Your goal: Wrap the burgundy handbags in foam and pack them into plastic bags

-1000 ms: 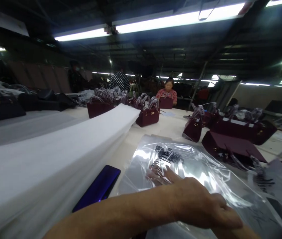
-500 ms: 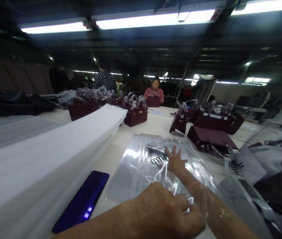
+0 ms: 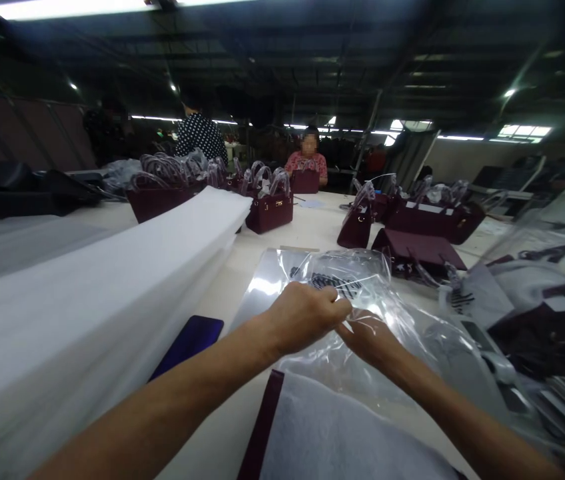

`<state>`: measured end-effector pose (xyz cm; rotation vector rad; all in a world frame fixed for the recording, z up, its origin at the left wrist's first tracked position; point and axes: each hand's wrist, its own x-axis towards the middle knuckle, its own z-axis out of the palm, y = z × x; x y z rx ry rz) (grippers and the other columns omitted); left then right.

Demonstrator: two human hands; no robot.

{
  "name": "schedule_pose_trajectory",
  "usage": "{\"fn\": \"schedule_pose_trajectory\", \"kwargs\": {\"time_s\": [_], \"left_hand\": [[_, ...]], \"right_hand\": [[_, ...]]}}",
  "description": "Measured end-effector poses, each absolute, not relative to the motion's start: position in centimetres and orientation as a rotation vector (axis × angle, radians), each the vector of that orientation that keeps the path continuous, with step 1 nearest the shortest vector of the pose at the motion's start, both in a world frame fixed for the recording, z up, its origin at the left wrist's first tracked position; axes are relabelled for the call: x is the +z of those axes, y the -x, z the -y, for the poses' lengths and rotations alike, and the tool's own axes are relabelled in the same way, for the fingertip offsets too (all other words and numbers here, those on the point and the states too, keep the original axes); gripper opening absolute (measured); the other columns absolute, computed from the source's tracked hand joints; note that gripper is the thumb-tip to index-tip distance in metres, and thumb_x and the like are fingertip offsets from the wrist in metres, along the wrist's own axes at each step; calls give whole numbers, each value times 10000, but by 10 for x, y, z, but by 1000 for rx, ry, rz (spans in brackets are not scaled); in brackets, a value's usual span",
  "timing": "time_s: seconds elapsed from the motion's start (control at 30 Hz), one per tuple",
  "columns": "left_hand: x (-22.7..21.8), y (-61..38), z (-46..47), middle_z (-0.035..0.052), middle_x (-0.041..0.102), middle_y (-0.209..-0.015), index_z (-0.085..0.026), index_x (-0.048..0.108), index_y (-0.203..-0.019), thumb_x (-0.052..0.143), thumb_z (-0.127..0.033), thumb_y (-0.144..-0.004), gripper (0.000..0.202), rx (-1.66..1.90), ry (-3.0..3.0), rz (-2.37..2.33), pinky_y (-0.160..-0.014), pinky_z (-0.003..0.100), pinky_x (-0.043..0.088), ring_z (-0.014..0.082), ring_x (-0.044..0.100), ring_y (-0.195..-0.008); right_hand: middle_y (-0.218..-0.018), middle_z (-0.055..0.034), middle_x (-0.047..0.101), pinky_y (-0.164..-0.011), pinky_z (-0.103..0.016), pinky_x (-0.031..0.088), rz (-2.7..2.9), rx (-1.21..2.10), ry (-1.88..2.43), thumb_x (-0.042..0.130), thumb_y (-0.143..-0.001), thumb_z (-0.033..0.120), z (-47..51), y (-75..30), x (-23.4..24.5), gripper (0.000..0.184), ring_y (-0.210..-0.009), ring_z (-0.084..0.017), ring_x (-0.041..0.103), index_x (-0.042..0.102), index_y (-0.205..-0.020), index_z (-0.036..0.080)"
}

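Observation:
Just above the table, my left hand (image 3: 310, 317) is closed in a pinch on a clear plastic bag (image 3: 407, 313) with black lettering. My right hand (image 3: 370, 337) meets it at the fingertips, its fingers drawn together on the same film and partly covered by it. Beneath the plastic lies a stack of flat clear bags (image 3: 257, 287). In front of me, at the bottom, is a dark red handbag (image 3: 262, 427), cut off by the frame, with a whitish sheet (image 3: 332, 433) over it.
A long white sheet stack (image 3: 112, 287) takes up the left, with a blue phone (image 3: 187, 343) beside it. Dark red handbags (image 3: 272, 212) with wrapped handles stand at the back and right. A person (image 3: 306, 163) sits across the table (image 3: 312, 230).
My right hand, spread flat under the film before, has drawn back to my left hand. My left hand has moved forward. The dark red handbag with the whitish sheet now shows at the bottom.

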<state>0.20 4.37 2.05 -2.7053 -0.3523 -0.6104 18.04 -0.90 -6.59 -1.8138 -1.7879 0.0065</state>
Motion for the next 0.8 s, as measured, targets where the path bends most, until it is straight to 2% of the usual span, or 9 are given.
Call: {"fn": "schedule_pose_trajectory", "kwargs": {"time_s": [0.13, 0.2, 0.3, 0.37, 0.47, 0.53, 0.6, 0.7, 0.8], "left_hand": [[16, -7, -49, -39, 520, -635, -160, 512, -771, 474, -152, -819, 61, -524, 2677, 311, -368, 194, 244, 80, 442, -442], [22, -9, -42, -41, 506, -619, -161, 503, -757, 467, -129, -810, 71, -509, 2663, 264, -365, 190, 218, 78, 431, -434], [36, -12, -26, -51, 485, -593, -164, 494, -738, 498, -97, -780, 79, -466, 2631, 130, -356, 196, 179, 70, 385, -403], [45, -12, -15, -46, 496, -607, -168, 505, -754, 531, -144, -787, 49, -418, 2642, 56, -355, 206, 190, 74, 382, -405], [50, -4, -10, -13, 559, -733, -176, 534, -931, 602, -312, -787, 209, -402, 2731, 35, -420, 220, 334, 107, 482, -519], [42, 11, -13, 40, 588, -940, -194, 462, -1149, 643, -388, -751, 479, -503, 2817, 85, -618, 283, 460, 165, 560, -750], [24, 32, -17, 96, 516, -1180, -219, 336, -1289, 653, -437, -728, 680, -710, 2908, 219, -864, 394, 428, 236, 502, -1038], [-18, 67, -22, 122, 367, -1350, -237, 264, -1339, 655, -466, -712, 774, -1076, 3046, 682, -1001, 435, 324, 275, 346, -1231], [-64, 92, -25, 115, 350, -1361, -243, 258, -1341, 683, -437, -687, 803, -1374, 3202, 1425, -926, 392, 393, 275, 375, -1212]], "right_hand": [[-767, -10, 622, -622, -253, 455, 1864, -472, 1646, 588, -800, 372, 86, -201, -52, 198, -650, -130, 582, 582, -906, 205], [-956, -90, 614, -765, -333, 455, 1717, -890, 1608, 658, -740, 376, 110, -218, -51, 371, -863, -216, 590, 532, -1021, 169], [-1296, -210, 414, -925, -467, 355, 1545, -1111, 1780, 640, -736, 446, 118, -236, -52, 679, -1176, -343, 409, 383, -1268, 111], [-1266, -179, 461, -858, -415, 400, 1526, -1047, 1923, 549, -803, 456, 112, -242, -58, 634, -1126, -319, 462, 361, -1311, 126], [-963, -71, 635, -633, -297, 416, 1559, -814, 2041, 405, -890, 379, 101, -246, -73, 330, -811, -219, 593, 567, -1099, 181], [-910, -59, 644, -631, -289, 410, 1517, -667, 2031, 376, -894, 355, 99, -246, -86, 299, -762, -200, 593, 612, -943, 180], [-936, -78, 636, -705, -304, 425, 1422, -548, 1965, 383, -876, 381, 102, -246, -95, 306, -826, -211, 590, 598, -912, 165], [-953, -87, 622, -682, -296, 446, 1284, -393, 1909, 365, -868, 424, 107, -245, -102, 331, -750, -192, 608, 558, -923, 160], [-977, -74, 619, -601, -276, 443, 1182, -271, 1939, 338, -880, 432, 111, -241, -103, 318, -565, -140, 598, 513, -945, 175]]}}
